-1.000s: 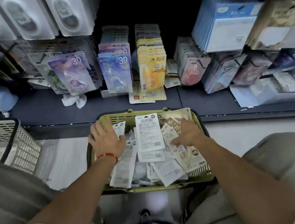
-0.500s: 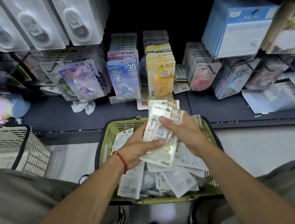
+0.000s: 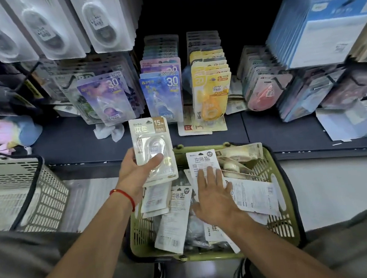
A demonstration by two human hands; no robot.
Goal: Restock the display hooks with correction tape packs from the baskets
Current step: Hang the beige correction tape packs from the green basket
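Left hand [image 3: 134, 176] grips white pack stack [image 3: 153, 150], thumb across front; right hand [image 3: 214, 193] spread flat on packs in green basket [image 3: 283, 225]; best square stack edges before hooking.

Green basket [image 3: 283, 225] on the floor below the dark shelf [image 3: 211, 139], heaped with loose correction tape packs. Left hand [image 3: 134, 174] grips a 15M pack [image 3: 153, 149] upright above the basket's left rim. Right hand [image 3: 214, 196] lies flat, fingers spread, on packs [image 3: 252, 193] inside. White basket [image 3: 25, 192] left of the green one.
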